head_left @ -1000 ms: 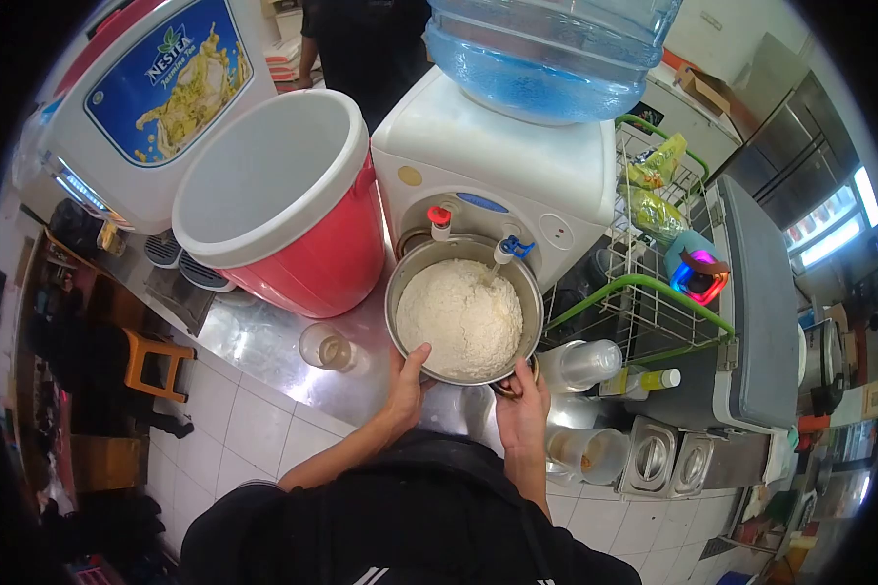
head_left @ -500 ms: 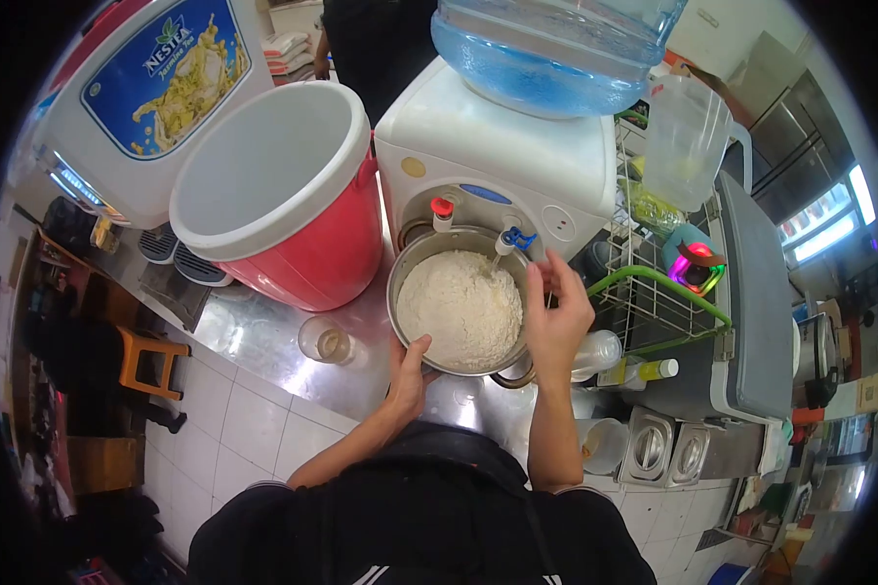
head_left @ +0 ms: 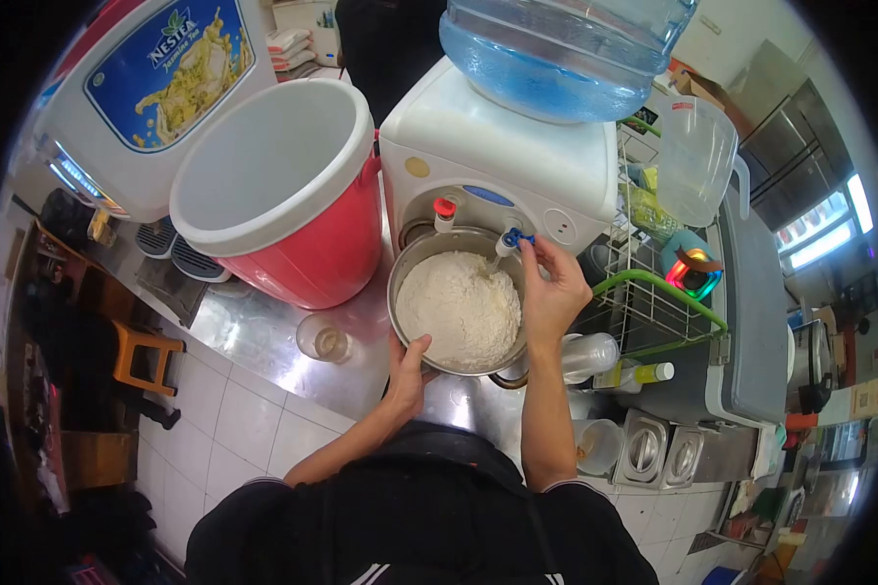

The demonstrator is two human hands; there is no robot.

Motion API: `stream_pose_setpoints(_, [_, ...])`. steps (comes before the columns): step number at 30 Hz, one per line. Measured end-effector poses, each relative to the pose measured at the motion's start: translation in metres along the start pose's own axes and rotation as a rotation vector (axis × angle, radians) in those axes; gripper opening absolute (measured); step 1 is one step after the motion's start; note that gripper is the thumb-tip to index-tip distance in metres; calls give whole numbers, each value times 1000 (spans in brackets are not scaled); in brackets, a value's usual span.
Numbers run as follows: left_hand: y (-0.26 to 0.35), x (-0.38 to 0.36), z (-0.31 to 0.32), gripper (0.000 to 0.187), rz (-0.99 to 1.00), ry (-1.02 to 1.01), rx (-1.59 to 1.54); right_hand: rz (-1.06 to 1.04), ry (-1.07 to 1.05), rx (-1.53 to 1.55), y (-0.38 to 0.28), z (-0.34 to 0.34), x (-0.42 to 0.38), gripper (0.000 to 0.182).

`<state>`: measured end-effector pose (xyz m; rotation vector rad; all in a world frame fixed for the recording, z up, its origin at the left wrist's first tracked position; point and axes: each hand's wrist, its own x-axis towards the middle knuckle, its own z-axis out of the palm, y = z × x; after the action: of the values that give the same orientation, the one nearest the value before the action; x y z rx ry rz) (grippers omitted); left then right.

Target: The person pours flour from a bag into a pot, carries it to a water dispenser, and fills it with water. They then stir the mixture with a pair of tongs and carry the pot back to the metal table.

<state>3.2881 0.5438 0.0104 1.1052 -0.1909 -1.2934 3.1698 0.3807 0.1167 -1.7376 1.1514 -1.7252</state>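
Note:
A metal pot (head_left: 393, 302) filled with white flour (head_left: 458, 310) stands under the taps of a white water dispenser (head_left: 502, 136). My left hand (head_left: 407, 375) grips the pot's near-left side, thumb against the rim and the other fingers hidden below. With fingertips closed, my right hand (head_left: 556, 288) pinches the blue tap (head_left: 514, 240) above the pot's right edge. Below that tap a clear streak, which looks like water, meets a dent in the flour. To the left of the blue tap is a red tap (head_left: 445, 212).
A red bucket (head_left: 312, 244) with a white inside stands left of the pot. Near it is a clear cup (head_left: 324, 339) on the steel counter (head_left: 254, 327). To the right are a wire rack (head_left: 654, 292), a capped bottle (head_left: 644, 374) and a clear jug (head_left: 698, 161).
My right hand has moved up and slightly left, from beside the blue tap onto its lever. My left hand keeps its hold on the pot.

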Motion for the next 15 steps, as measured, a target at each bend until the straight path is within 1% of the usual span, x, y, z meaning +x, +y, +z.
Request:
stream_pose_setpoints(4, [-2, 2, -2, 80, -4, -2, -7, -88, -13, -107, -4, -1, 4, 15])
stream_pose_setpoints(11, [-8, 6, -7, 80, 7, 3, -13, -203, -23, -188, -11, 3, 8, 15])
stream_pose_setpoints(13, [-9, 8, -8, 80, -4, 9, -11, -269, -53, -201, -11, 6, 9, 16])
stream_pose_setpoints(14, [-10, 8, -8, 80, -10, 14, -10, -266, -54, -203, -11, 9, 11, 16])
stream_pose_setpoints(15, [-9, 8, -7, 80, -13, 15, -9, -301, -101, -176, -12, 12, 12, 17])
